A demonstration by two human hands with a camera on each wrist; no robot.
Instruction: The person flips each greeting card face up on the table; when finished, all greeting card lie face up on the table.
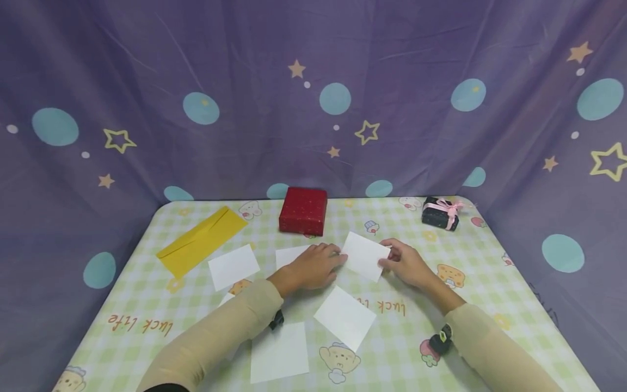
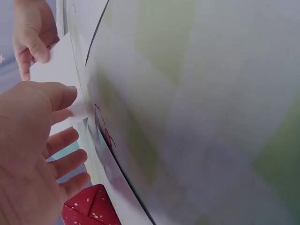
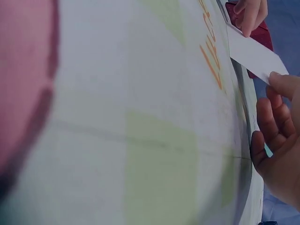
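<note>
A small white card point(image 1: 364, 256) is held between my two hands above the checked tablecloth, tilted a little. My right hand point(image 1: 405, 263) pinches its right edge, thumb point(image 3: 282, 83) on the upper face and the other fingers loosely curled below. At the left edge, my left hand point(image 1: 318, 267) has its thumb point(image 2: 62, 96) and forefinger at the card's border, its other fingers spread apart. Behind the left hand, another white card point(image 1: 289, 255) lies partly covered. One more white card point(image 1: 345, 317) lies flat just in front of the held one.
A red box point(image 1: 302, 211) stands at the back middle, with a yellow envelope point(image 1: 202, 241) to its left. At the back right sits a black box with a pink ribbon point(image 1: 441, 213). White paper pieces lie at left point(image 1: 234, 267) and front point(image 1: 280, 354). A purple curtain point(image 1: 313, 136) hangs behind.
</note>
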